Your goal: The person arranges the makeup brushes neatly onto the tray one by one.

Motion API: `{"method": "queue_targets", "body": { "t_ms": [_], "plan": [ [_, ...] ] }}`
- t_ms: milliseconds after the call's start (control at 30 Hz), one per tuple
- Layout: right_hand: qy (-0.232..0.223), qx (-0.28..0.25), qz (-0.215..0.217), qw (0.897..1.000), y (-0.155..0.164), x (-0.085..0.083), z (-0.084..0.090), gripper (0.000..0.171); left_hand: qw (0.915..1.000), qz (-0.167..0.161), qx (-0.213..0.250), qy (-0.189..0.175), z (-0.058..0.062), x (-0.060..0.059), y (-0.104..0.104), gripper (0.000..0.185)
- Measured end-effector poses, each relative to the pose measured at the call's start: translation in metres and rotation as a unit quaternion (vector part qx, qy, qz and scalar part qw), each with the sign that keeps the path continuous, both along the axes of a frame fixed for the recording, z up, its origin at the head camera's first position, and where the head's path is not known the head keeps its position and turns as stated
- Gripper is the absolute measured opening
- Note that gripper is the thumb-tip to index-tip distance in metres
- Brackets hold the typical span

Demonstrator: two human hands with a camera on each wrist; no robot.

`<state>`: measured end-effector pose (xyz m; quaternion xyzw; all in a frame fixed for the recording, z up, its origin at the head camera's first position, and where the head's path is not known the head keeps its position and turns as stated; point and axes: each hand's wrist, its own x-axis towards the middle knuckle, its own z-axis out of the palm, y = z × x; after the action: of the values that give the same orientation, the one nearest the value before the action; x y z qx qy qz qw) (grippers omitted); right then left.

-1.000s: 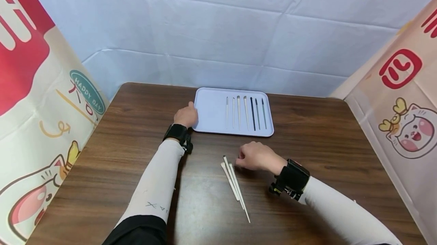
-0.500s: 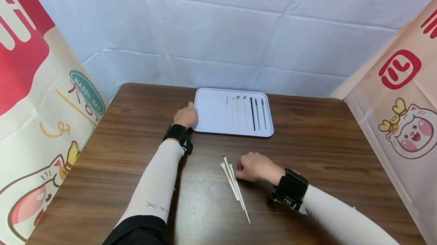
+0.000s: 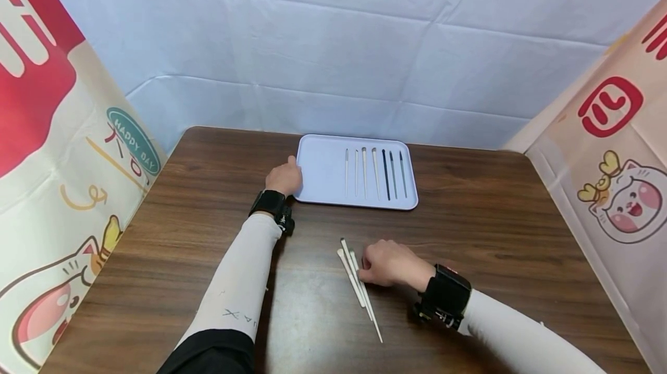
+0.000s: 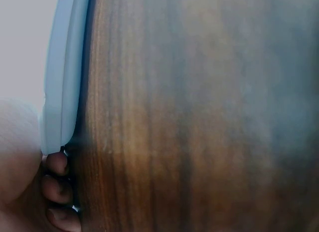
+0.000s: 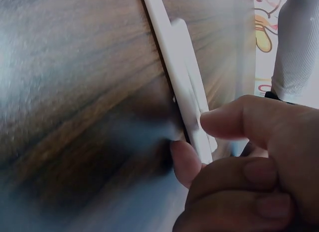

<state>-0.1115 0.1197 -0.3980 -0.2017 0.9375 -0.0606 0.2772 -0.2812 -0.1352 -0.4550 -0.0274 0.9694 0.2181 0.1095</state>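
**Head view: white sticks lie just left of the right hand's fingers**

The right hand (image 3: 388,263) rests on the table (image 3: 469,229), its curled fingers (image 5: 234,123) meeting the nearest of the white sticks (image 3: 356,278) from the right side. In the right wrist view the thumb and forefinger pinch that stick's edge, so the hand is already closing on it. The sticks lie together on the table, in front of the tray (image 3: 323,171), their long axis running from far-left to near-right, slantwise to the person. The left hand (image 3: 283,177) is well apart from them, fingers curled against the tray's left rim and holding it. The right hand is the nearer one by far
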Motion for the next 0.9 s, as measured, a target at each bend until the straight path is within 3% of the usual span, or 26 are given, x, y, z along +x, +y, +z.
{"method": "queue_targets", "body": {
  "t_ms": [200, 900],
  "plan": [
    [0.012, -0.007, 0.017, 1.0, -0.0008, 0.003, -0.0002, 0.038, 1.0, 0.0, 0.001, -0.004, 0.001, 0.0007, 0.0, 0.038],
    [0.044, 0.008, 0.017, 0.999, -0.0043, 0.0044, -0.0042, 0.038, 1.0, 0.003, 0.003, -0.005, 0.001, 0.0012, 0.0003, 0.037]
  ]
}}
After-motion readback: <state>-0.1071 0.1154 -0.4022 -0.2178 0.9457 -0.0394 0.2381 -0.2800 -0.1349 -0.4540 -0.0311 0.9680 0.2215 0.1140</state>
